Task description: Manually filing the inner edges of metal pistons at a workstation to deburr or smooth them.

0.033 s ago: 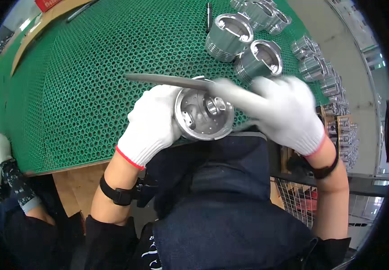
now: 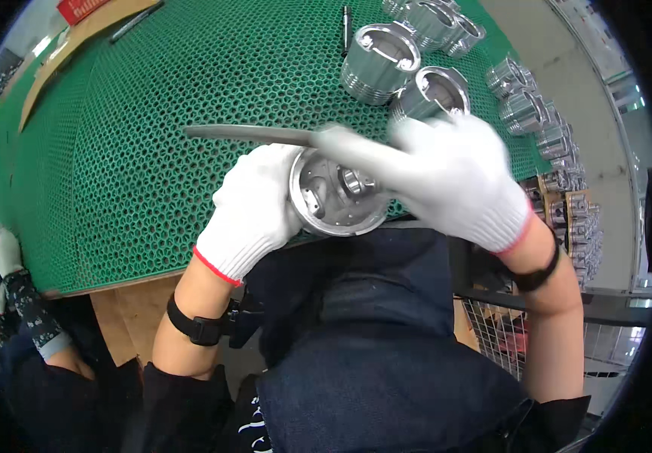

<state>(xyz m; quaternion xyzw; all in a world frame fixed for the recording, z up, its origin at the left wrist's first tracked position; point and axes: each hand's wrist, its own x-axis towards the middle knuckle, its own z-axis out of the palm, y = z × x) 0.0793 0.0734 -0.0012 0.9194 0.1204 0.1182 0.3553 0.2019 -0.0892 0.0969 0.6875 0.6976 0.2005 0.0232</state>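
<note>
My left hand (image 2: 254, 200), in a white knit glove with a red cuff, grips the left side of a silver metal piston (image 2: 335, 208). The piston's hollow end faces up, with ribs and a pin bore showing inside. My right hand (image 2: 454, 177), gloved the same way, is closed on a long, flat grey file (image 2: 246, 134). That tool passes over the piston's far rim and sticks out to the left beyond my left hand. Motion smears the right fingers, and whether the file touches the rim I cannot tell.
A green perforated mat (image 2: 175, 174) covers the table. Beyond my right hand stand two large pistons (image 2: 380, 64), with several more (image 2: 522, 113) along the right. A black marker (image 2: 346, 29) lies at the far side. Another person's gloved hand (image 2: 5, 249) is at the left edge.
My right hand has slid leftward with the file, whose tip reaches farther left across the piston. The left hand and the piston stay almost in place.
</note>
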